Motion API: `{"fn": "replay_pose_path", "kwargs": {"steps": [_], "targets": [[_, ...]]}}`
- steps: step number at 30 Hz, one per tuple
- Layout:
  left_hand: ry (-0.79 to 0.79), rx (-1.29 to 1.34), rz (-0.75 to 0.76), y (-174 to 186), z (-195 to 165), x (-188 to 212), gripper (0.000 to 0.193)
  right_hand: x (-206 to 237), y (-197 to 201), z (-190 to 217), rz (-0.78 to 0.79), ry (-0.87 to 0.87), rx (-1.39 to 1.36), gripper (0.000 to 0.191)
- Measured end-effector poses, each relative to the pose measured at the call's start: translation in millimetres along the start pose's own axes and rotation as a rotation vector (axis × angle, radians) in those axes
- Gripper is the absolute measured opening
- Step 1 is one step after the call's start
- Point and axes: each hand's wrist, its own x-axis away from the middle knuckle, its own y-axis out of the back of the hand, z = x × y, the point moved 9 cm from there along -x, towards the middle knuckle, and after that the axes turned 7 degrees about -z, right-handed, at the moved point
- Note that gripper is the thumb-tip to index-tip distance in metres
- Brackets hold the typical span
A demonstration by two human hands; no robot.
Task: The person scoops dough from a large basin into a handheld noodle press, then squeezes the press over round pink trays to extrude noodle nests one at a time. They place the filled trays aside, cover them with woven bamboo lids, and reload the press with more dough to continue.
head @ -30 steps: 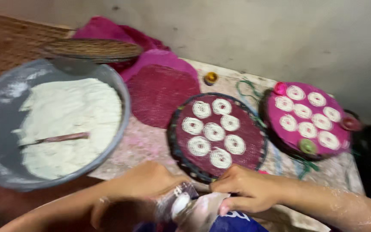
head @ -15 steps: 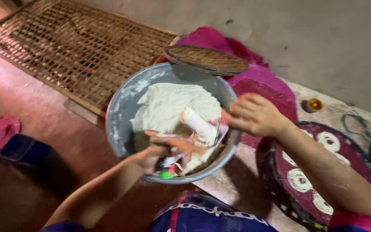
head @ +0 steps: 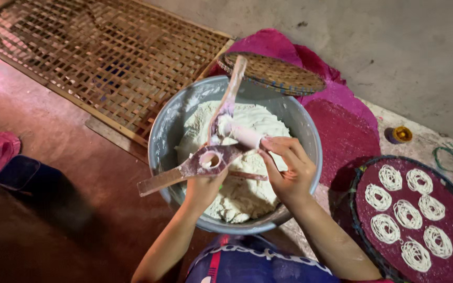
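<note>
Here a wooden press [head: 205, 160] is held open over the bowl [head: 169, 126] of white dough [head: 237, 194]. The left hand [head: 203, 186] grips it from below; the right hand [head: 287, 170] pinches its plunger [head: 245, 135]. Noodle coils [head: 407, 215] lie on a round mat [head: 446, 262] nearby.

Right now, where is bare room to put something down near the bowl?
The red floor left of the bowl, below the bamboo mat, is bare. The round pink mat to its right is also free. Crowded: the tray of noodle coils and the bowl, where both hands hold the press.
</note>
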Motion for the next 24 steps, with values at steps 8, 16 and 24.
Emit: {"fn": "replay_pose_path", "kwargs": {"steps": [8, 16, 24], "targets": [[-0.148, -0.385, -0.033, 6, -26, -18, 0.057, 24, -56, -7, 0.461, -0.342, -0.491, 0.036], [0.026, -0.186, -0.141, 58, 13, -22, 0.055, 36, -83, -12, 0.636, -0.007, 0.017, 0.031], [0.154, -0.164, -0.217, 76, 58, -20, 0.050, 95, -151, -67, 1.191, 0.246, 0.434, 0.025]]}}
